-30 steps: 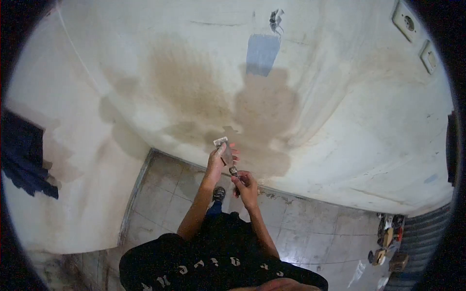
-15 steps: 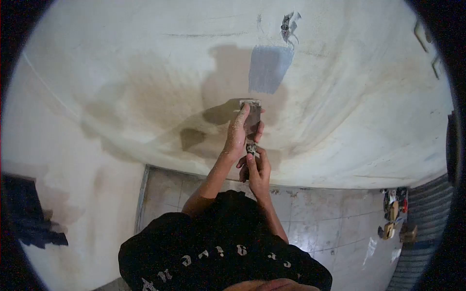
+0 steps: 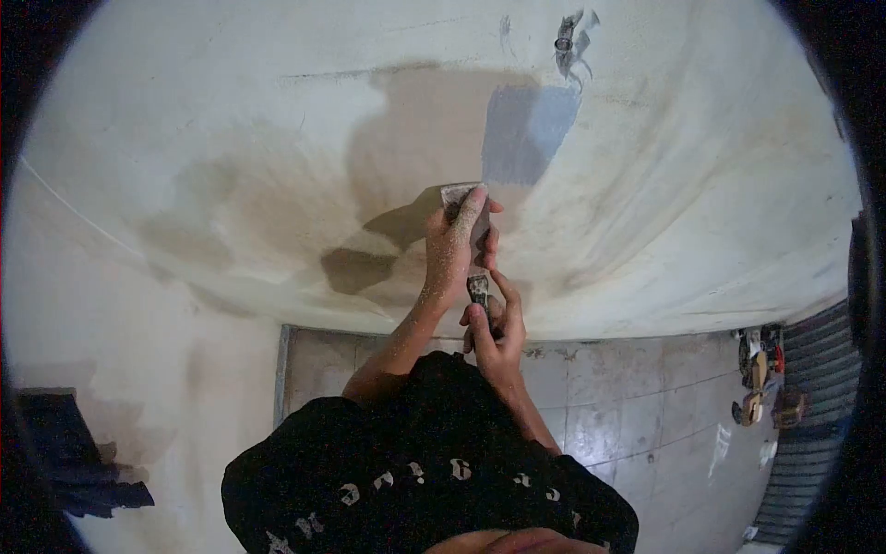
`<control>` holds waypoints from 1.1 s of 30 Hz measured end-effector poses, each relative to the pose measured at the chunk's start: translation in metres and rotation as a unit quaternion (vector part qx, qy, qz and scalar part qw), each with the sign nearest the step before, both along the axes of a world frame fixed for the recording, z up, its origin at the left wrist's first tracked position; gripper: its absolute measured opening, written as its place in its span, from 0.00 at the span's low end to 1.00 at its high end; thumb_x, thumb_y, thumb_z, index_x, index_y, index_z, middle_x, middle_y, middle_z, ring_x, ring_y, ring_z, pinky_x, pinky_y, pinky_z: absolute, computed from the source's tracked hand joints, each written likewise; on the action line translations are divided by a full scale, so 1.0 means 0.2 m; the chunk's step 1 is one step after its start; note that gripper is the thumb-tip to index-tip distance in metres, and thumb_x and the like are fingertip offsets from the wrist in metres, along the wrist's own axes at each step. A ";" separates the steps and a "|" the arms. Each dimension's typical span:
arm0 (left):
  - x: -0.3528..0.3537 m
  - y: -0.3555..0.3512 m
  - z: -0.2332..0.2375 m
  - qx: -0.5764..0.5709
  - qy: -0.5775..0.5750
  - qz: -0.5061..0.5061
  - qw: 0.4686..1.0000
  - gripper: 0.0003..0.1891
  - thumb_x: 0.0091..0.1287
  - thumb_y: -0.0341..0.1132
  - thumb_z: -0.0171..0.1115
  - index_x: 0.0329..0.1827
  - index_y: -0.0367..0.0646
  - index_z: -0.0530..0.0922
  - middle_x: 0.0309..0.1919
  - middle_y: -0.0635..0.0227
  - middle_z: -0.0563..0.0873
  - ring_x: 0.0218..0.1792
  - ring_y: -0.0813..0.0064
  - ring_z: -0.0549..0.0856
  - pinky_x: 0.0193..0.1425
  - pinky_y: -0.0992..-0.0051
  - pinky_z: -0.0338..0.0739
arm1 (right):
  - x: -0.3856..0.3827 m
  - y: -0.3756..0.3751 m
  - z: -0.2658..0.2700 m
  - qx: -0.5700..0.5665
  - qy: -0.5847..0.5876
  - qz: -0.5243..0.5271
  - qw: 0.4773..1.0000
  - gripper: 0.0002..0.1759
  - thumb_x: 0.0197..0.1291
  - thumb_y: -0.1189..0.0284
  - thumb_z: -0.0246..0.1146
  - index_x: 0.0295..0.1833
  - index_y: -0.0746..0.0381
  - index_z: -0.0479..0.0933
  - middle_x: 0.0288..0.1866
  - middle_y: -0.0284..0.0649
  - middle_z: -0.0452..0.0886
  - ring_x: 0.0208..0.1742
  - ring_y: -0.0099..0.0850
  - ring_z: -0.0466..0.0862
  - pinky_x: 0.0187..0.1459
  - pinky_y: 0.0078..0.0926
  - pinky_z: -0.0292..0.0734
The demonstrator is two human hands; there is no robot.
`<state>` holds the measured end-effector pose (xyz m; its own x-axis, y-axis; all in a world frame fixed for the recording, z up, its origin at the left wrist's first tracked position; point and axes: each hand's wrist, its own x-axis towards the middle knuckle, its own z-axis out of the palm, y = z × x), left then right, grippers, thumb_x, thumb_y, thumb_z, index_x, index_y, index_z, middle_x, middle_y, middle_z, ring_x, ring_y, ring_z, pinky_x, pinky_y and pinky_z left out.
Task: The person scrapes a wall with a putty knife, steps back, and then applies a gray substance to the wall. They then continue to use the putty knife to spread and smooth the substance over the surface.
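Note:
A putty knife [image 3: 479, 242] with a worn, whitish end stands upright in front of the wall. My left hand [image 3: 451, 251], speckled with pale dust, is closed around its dark blade, thumb lying along the face near the top end. Lower down, my right hand [image 3: 499, 343] grips the dark, pale-spotted handle, with thumb and fingers wrapped round it. Just above the blade's end, a blue-grey patch [image 3: 528, 134] shows on the off-white wall [image 3: 628, 212].
Above the patch, a small fitting [image 3: 564, 43] sticks out of the wall. Grey tiles [image 3: 600, 397] cover the floor below. Assorted items [image 3: 757, 374] lie at the right, beside a corrugated shutter [image 3: 812, 406]. Dark cloth [image 3: 74, 452] is at the left.
The view has shifted a little. The blade has tilted to the left, and my left thumb has slid nearer its end. My right hand sits slightly lower, showing more of the handle.

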<state>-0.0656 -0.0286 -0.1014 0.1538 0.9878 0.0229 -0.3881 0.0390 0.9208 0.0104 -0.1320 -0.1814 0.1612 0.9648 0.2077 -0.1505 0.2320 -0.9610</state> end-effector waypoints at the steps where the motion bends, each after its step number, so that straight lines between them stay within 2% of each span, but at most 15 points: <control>1: 0.01 -0.02 -0.01 0.003 -0.008 0.006 1.000 0.19 0.73 0.48 0.56 0.38 0.38 0.77 0.14 0.68 0.76 0.11 0.79 0.73 0.16 0.79 0.67 | 0.00 0.00 -0.01 0.004 -0.020 -0.010 1.000 0.26 0.71 0.74 0.56 0.71 0.65 0.61 0.27 0.36 0.77 0.24 0.20 0.73 0.28 0.18 0.68; 5: 0.03 -0.03 -0.01 0.019 -0.019 0.033 0.999 0.19 0.73 0.48 0.56 0.36 0.38 0.77 0.13 0.70 0.74 0.10 0.80 0.72 0.14 0.79 0.65 | 0.01 0.00 0.00 0.022 -0.053 -0.018 0.998 0.25 0.71 0.75 0.55 0.70 0.67 0.61 0.26 0.34 0.75 0.28 0.20 0.72 0.30 0.18 0.68; 11: 0.02 -0.03 0.02 0.010 -0.009 0.053 0.998 0.19 0.73 0.48 0.56 0.35 0.39 0.76 0.12 0.72 0.73 0.09 0.81 0.70 0.12 0.80 0.63 | 0.00 0.00 0.04 0.011 -0.019 -0.004 1.000 0.23 0.71 0.75 0.55 0.68 0.67 0.63 0.26 0.34 0.75 0.28 0.19 0.72 0.30 0.19 0.68; 15: 0.02 -0.03 0.09 0.023 -0.030 0.056 0.998 0.18 0.73 0.48 0.56 0.35 0.41 0.75 0.12 0.73 0.72 0.08 0.81 0.70 0.12 0.79 0.63 | -0.01 0.00 0.07 0.043 -0.067 -0.030 0.996 0.22 0.71 0.75 0.55 0.67 0.67 0.64 0.27 0.34 0.75 0.27 0.19 0.72 0.28 0.19 0.68; 17: 0.03 -0.05 0.07 -0.015 -0.026 0.047 0.998 0.18 0.72 0.49 0.57 0.35 0.41 0.75 0.12 0.73 0.71 0.09 0.80 0.69 0.13 0.79 0.63 | -0.03 0.02 0.06 0.060 -0.072 -0.044 0.995 0.21 0.71 0.74 0.55 0.66 0.66 0.64 0.27 0.34 0.76 0.26 0.19 0.72 0.27 0.19 0.68; 18: 0.02 -0.05 0.06 -0.033 -0.024 0.041 0.998 0.18 0.72 0.49 0.57 0.35 0.42 0.75 0.12 0.73 0.71 0.09 0.80 0.69 0.13 0.79 0.63 | -0.02 0.02 0.06 0.028 -0.043 -0.026 0.998 0.20 0.71 0.73 0.55 0.65 0.66 0.63 0.26 0.34 0.75 0.24 0.19 0.72 0.24 0.18 0.66; 20: 0.03 -0.02 0.02 -0.026 -0.016 -0.015 0.999 0.22 0.72 0.55 0.52 0.37 0.42 0.77 0.13 0.73 0.72 0.09 0.80 0.70 0.14 0.79 0.63 | 0.01 -0.01 0.05 -0.041 0.011 0.016 0.999 0.19 0.72 0.71 0.55 0.63 0.66 0.62 0.23 0.34 0.74 0.18 0.18 0.70 0.19 0.17 0.62; 22: 0.02 0.00 -0.01 -0.046 -0.032 -0.065 0.996 0.26 0.73 0.59 0.48 0.38 0.42 0.78 0.13 0.72 0.73 0.10 0.80 0.70 0.15 0.79 0.64 | -0.01 0.01 0.06 -0.030 0.021 0.011 0.999 0.18 0.73 0.69 0.54 0.61 0.66 0.61 0.21 0.35 0.74 0.15 0.19 0.69 0.15 0.18 0.61; 23: 0.02 0.02 -0.05 -0.041 -0.054 -0.081 0.994 0.32 0.73 0.64 0.40 0.40 0.41 0.79 0.15 0.70 0.76 0.12 0.79 0.71 0.18 0.80 0.66 | -0.01 0.02 0.05 -0.027 0.028 0.002 0.999 0.18 0.73 0.68 0.53 0.61 0.66 0.60 0.21 0.35 0.74 0.14 0.19 0.68 0.15 0.18 0.60; 26: 0.07 0.01 -0.05 -0.038 -0.115 -0.084 0.989 0.34 0.73 0.65 0.34 0.42 0.41 0.78 0.15 0.70 0.75 0.12 0.77 0.71 0.17 0.77 0.66 | 0.00 0.02 0.04 0.007 0.020 -0.015 1.000 0.18 0.75 0.67 0.51 0.62 0.66 0.59 0.19 0.34 0.72 0.13 0.19 0.67 0.14 0.18 0.59; 33: 0.10 0.01 -0.05 -0.036 -0.047 -0.077 0.995 0.36 0.71 0.68 0.35 0.40 0.41 0.79 0.14 0.69 0.75 0.11 0.77 0.72 0.16 0.78 0.65 | -0.02 0.01 0.05 0.002 0.038 -0.031 0.999 0.18 0.74 0.68 0.51 0.63 0.65 0.59 0.19 0.35 0.71 0.13 0.20 0.66 0.14 0.18 0.58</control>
